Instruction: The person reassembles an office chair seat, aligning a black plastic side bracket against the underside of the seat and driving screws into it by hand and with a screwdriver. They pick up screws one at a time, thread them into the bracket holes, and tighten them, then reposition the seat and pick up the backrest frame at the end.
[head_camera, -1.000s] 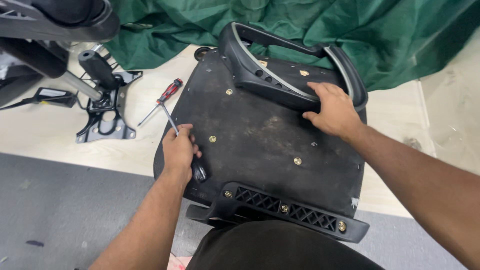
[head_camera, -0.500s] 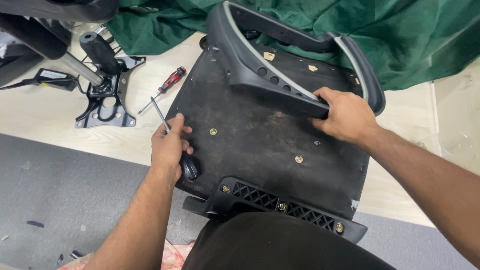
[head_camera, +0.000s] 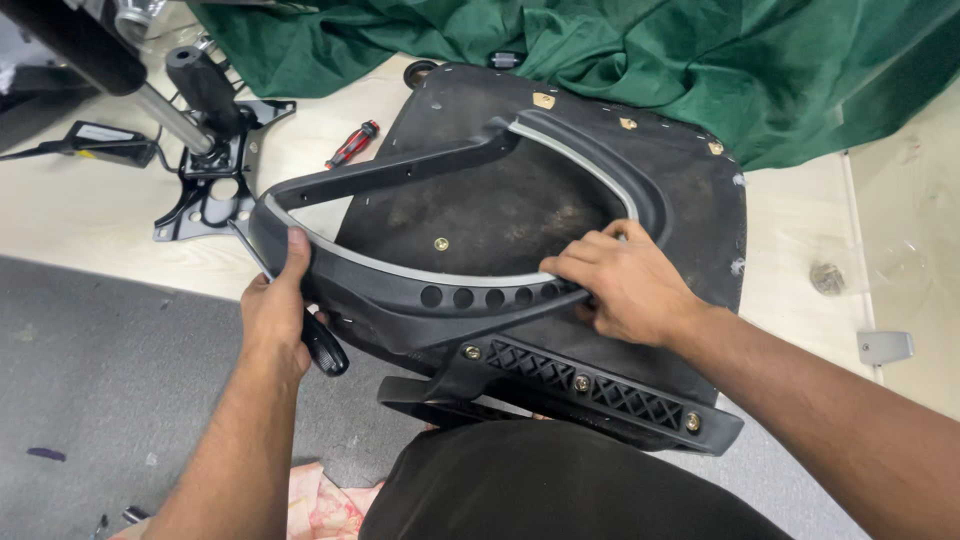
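Both hands, left hand (head_camera: 275, 315) also clutching a screwdriver (head_camera: 322, 345), have dragged the armrest (head_camera: 450, 290) across the seat base (head_camera: 560, 190), right hand (head_camera: 620, 285) gripping its inner edge.

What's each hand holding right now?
Left hand: closed on the black armrest frame, a black-handled screwdriver in its grip.
Right hand: gripping the armrest frame.

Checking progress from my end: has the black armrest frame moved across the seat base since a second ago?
Yes. The armrest frame has swung from the seat base's far edge, near the green cloth, to its near edge.
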